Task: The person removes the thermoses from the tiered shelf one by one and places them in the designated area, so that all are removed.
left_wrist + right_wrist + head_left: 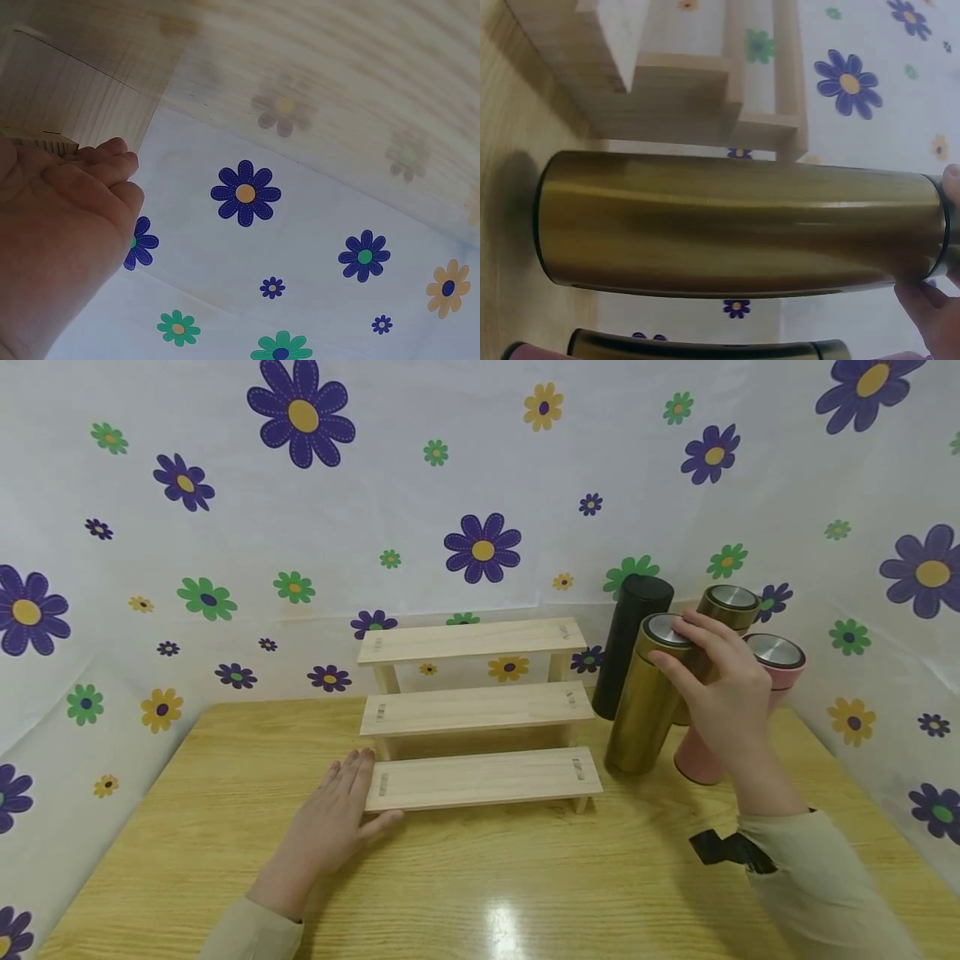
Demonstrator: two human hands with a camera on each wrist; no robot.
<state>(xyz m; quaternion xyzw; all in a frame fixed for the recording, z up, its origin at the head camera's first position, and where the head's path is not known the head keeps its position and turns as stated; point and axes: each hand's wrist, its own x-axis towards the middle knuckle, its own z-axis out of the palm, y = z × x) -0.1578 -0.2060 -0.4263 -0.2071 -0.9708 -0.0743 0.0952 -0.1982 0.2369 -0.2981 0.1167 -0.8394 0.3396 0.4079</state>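
Observation:
A three-tier wooden step shelf (pixel 480 778) stands on the table. My left hand (pixel 330 818) lies at the left end of its lowest tier, fingers straight along the edge and thumb at the front. With its thumb and fingers, my right hand (pixel 723 693) grips the top of a gold thermos (pixel 645 718) just right of the shelf. In the right wrist view the gold thermos (pixel 742 225) spans the frame, its base close to the table; whether it touches cannot be told. A pink thermos (pixel 701 756) stands partly hidden behind my right hand.
Behind the gold thermos stand a black cylinder-shaped bottle (pixel 630 643) and a darker bronze thermos (pixel 731 602). The wood-grain table (pixel 465 885) meets a white flower-patterned cloth (pixel 420 510) at the back and sides. A black strap (pixel 731 850) hangs at my right sleeve.

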